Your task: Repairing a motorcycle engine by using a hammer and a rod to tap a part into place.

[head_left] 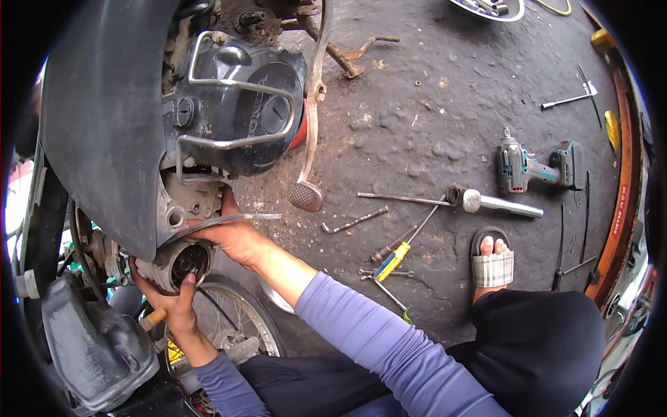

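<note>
Low on a motorcycle engine, my left hand (179, 313) grips a grey metal engine cylinder (162, 272) from below, its thumb at the rim of the round dark opening. My right hand (240, 240) reaches in between that cylinder and the grey crankcase (194, 198). Its fingers are bent and partly hidden, so what they hold cannot be made out. Across the back of this hand runs a thin curved dark strip (267, 217), its free end pointing right. Above both hands is the black engine cover (260, 76) with a bent metal guard (240, 144) over it.
A rusty pedal (306, 197) sticks out beside the engine. On the dark floor lie a cordless impact wrench (514, 167), a ratchet handle (511, 205), a yellow-blue screwdriver (392, 261) and several other tools. A metal bowl (511, 15) stands at the far edge. Below is a spoked wheel (267, 320).
</note>
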A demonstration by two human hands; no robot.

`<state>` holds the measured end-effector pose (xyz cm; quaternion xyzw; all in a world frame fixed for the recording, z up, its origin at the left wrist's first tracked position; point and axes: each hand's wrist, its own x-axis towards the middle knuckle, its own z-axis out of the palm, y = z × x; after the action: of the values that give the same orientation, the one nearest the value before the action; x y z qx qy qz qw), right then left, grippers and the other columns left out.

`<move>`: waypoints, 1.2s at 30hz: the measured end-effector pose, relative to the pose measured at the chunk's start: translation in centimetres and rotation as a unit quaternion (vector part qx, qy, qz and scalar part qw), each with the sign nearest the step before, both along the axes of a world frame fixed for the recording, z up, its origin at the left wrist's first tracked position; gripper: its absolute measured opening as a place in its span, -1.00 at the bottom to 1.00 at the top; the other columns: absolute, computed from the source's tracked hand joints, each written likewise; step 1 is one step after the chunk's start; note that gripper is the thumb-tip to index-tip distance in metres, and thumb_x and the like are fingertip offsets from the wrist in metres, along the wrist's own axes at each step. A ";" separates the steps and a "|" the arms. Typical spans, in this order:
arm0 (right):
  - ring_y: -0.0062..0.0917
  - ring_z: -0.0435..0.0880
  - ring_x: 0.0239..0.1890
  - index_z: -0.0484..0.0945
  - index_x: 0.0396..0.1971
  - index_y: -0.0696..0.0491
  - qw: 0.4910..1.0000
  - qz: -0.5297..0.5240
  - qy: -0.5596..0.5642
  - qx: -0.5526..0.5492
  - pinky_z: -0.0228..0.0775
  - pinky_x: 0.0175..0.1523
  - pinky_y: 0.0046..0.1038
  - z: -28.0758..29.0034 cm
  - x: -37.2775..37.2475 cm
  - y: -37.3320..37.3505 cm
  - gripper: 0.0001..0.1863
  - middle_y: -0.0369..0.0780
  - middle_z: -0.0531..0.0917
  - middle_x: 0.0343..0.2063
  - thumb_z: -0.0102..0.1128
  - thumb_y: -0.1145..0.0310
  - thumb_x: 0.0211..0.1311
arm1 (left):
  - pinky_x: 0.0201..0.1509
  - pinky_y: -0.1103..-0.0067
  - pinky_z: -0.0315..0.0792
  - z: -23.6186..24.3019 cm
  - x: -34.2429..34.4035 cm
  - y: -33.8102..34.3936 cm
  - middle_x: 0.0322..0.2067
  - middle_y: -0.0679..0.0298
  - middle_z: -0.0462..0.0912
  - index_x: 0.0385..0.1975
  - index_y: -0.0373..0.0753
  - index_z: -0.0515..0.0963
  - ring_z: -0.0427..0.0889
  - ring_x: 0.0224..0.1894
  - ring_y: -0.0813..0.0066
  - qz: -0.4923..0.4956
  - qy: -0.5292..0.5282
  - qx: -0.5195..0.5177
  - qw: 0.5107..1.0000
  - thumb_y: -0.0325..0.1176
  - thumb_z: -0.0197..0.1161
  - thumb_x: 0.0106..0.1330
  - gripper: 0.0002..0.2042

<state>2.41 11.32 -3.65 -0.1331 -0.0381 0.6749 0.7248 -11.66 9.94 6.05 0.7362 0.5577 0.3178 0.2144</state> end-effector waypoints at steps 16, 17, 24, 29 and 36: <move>-0.40 0.56 0.01 -0.20 0.26 0.16 0.999 -0.022 0.012 0.021 0.45 0.09 -0.48 0.2 -0.5 -0.1 -0.05 -0.03 0.41 0.04 0.30 0.60 -0.03 | 0.34 0.42 0.03 0.5 -0.1 0.4 0.24 0.08 0.14 0.34 -0.27 -0.07 0.19 0.24 0.24 -0.031 -0.072 -0.039 0.996 -0.52 0.34 -0.15 -0.04; -0.40 0.58 -0.01 -0.20 0.26 0.16 0.999 -0.032 0.002 -0.003 0.47 0.07 -0.49 0.7 -0.7 -0.2 -0.05 -0.02 0.43 0.02 0.30 0.61 -0.03 | 0.34 0.42 0.03 0.4 -0.4 0.3 0.24 0.08 0.14 0.34 -0.27 -0.07 0.19 0.24 0.24 -0.028 -0.070 -0.041 0.996 -0.52 0.34 -0.15 -0.04; -0.44 0.53 0.02 -0.14 0.23 0.20 1.000 0.008 -0.009 0.028 0.40 0.10 -0.50 -0.4 -0.2 0.1 -0.07 -0.07 0.46 -0.01 0.35 0.57 -0.05 | 0.34 0.42 0.04 -0.3 0.1 0.2 0.24 0.08 0.13 0.34 -0.26 -0.04 0.18 0.25 0.23 -0.001 -0.024 0.019 1.000 -0.52 0.29 -0.15 -0.07; -0.46 0.48 0.05 -0.08 0.22 0.18 1.000 -0.004 0.017 -0.017 0.34 0.14 -0.48 0.3 -0.3 -0.4 -0.08 -0.11 0.46 -0.02 0.37 0.54 -0.07 | 0.35 0.41 0.02 -0.1 -0.5 0.0 0.25 0.08 0.13 0.34 -0.29 -0.04 0.16 0.27 0.22 -0.017 -0.050 -0.007 0.999 -0.51 0.29 -0.15 -0.07; -0.45 0.52 0.03 -0.08 0.22 0.18 0.999 -0.033 -0.027 0.001 0.37 0.13 -0.48 0.2 -1.2 -0.3 -0.09 -0.09 0.47 -0.01 0.35 0.57 -0.07 | 0.36 0.41 -0.01 -0.3 -0.8 0.2 0.26 0.08 0.13 0.34 -0.29 -0.04 0.15 0.28 0.23 -0.019 -0.083 -0.018 0.996 -0.51 0.28 -0.15 -0.07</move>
<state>1.22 11.05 -3.50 -0.1515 -0.0541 0.6468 0.7455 -12.42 10.10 5.79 0.7136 0.5299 0.3633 0.2792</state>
